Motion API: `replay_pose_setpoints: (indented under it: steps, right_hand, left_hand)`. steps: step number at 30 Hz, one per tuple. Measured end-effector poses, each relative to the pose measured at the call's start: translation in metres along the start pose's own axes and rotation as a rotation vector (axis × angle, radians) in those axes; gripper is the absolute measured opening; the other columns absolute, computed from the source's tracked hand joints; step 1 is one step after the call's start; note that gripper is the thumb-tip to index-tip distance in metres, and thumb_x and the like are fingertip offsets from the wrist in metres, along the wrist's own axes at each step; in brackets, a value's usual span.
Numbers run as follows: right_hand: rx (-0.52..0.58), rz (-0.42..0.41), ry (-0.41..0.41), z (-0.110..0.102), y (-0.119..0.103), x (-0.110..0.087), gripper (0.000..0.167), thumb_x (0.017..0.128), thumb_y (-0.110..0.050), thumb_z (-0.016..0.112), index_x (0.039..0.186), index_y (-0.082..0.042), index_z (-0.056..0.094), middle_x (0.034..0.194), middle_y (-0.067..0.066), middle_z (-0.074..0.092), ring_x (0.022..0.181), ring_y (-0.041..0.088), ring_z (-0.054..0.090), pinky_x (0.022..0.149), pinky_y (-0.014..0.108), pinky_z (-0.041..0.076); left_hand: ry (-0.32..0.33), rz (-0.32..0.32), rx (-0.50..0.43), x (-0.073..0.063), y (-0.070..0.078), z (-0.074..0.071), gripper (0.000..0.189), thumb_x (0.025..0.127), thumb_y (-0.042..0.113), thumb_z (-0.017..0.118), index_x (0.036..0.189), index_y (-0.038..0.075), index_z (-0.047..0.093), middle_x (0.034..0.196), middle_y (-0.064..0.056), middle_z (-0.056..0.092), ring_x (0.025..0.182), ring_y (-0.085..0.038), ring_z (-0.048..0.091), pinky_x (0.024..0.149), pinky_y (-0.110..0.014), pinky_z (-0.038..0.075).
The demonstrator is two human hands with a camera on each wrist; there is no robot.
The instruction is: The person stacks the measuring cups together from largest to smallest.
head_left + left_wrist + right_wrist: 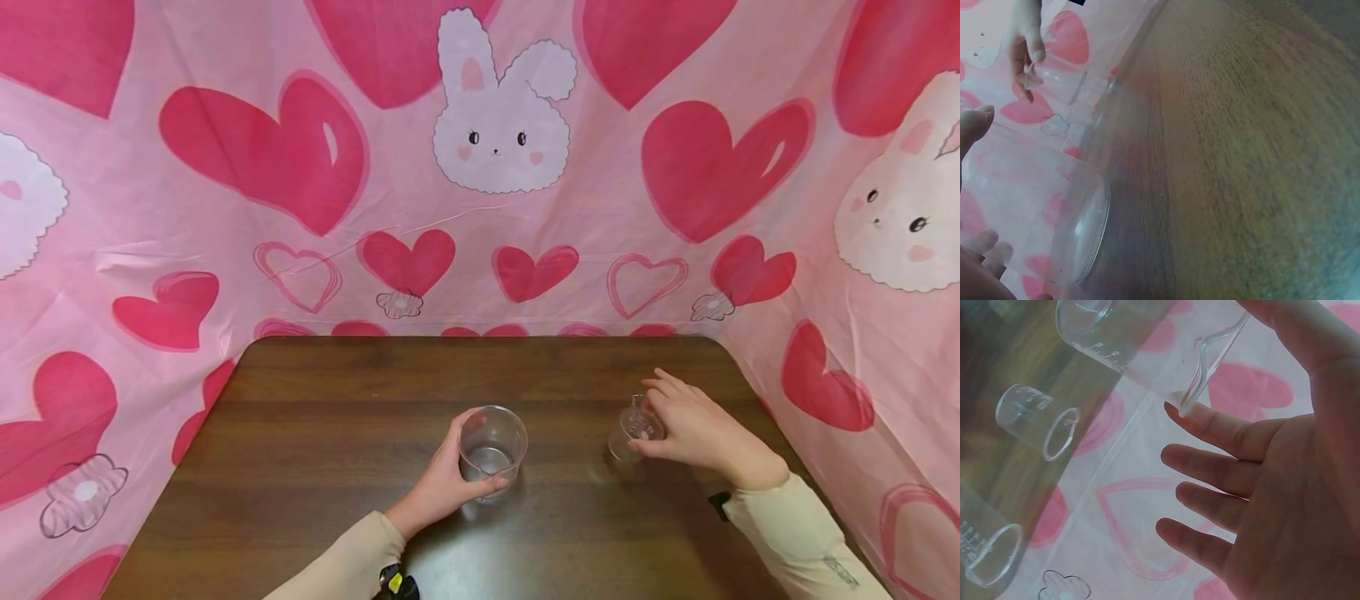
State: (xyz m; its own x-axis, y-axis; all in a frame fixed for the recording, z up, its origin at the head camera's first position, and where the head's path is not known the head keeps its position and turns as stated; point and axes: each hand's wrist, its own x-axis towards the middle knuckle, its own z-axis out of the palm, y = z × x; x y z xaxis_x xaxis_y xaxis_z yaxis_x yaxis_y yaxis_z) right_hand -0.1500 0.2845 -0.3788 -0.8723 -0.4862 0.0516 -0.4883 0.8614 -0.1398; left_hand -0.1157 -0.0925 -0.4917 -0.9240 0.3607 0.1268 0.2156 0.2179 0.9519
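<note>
In the head view my left hand (450, 483) grips a large clear beaker (516, 437) upright, thumb on the near side and fingers behind it. The left wrist view shows its wall and rounded base (1085, 225) close up, near the brown table. My right hand (697, 429) pinches the rim of a smaller clear beaker (625, 446), with thumb and forefinger on either side. Graduation marks show on this beaker (1113, 353) in the right wrist view, while my other fingers (1210, 472) stretch out, touching nothing. Whether its base is on the table I cannot tell.
Two more clear beakers (1035, 419) (988, 544) stand on the table in the right wrist view; my right hand mostly hides them in the head view. A pink heart-patterned cloth (480, 225) surrounds the brown wooden table (322, 433) at the back and sides.
</note>
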Motion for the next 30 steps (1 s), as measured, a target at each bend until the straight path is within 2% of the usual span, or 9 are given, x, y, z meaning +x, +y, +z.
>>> replay_pose_setpoints:
  steps: [5,10,22,30]
  right_hand:
    - [-0.018,-0.02,-0.001,-0.007,-0.008,0.005,0.051,0.08,-0.05,0.085,0.101,-0.006,0.069,0.133,0.029,0.063,0.139,0.053,0.043,0.105,0.069,0.04]
    - [-0.031,-0.029,-0.002,-0.013,-0.019,0.011,0.047,0.081,-0.049,0.084,0.098,-0.008,0.069,0.133,0.028,0.063,0.139,0.053,0.044,0.107,0.069,0.04]
    - [-0.039,-0.093,0.012,-0.02,-0.038,0.026,0.04,0.081,-0.047,0.084,0.083,-0.014,0.062,0.131,0.028,0.065,0.139,0.052,0.045,0.108,0.067,0.04]
    - [-0.048,-0.129,0.012,-0.019,-0.047,0.037,0.045,0.082,-0.05,0.083,0.075,-0.017,0.053,0.13,0.025,0.065,0.139,0.051,0.045,0.107,0.066,0.041]
  left_hand:
    - [0.007,-0.008,-0.015,0.0,0.001,0.0,0.096,0.08,0.028,0.093,0.155,0.022,0.032,0.156,-0.005,0.046,0.143,-0.028,0.044,0.116,-0.061,0.033]
    - [0.014,-0.009,-0.034,0.002,0.0,0.001,0.096,0.08,0.024,0.093,0.155,0.02,0.033,0.155,-0.007,0.047,0.144,-0.028,0.044,0.117,-0.059,0.032]
    - [0.013,-0.014,-0.028,0.001,0.001,0.0,0.097,0.079,0.024,0.093,0.155,0.017,0.033,0.155,-0.008,0.048,0.144,-0.029,0.044,0.116,-0.061,0.031]
    - [0.007,-0.005,-0.034,0.001,-0.001,0.0,0.096,0.08,0.023,0.093,0.155,0.017,0.034,0.157,-0.008,0.046,0.145,-0.029,0.043,0.116,-0.062,0.032]
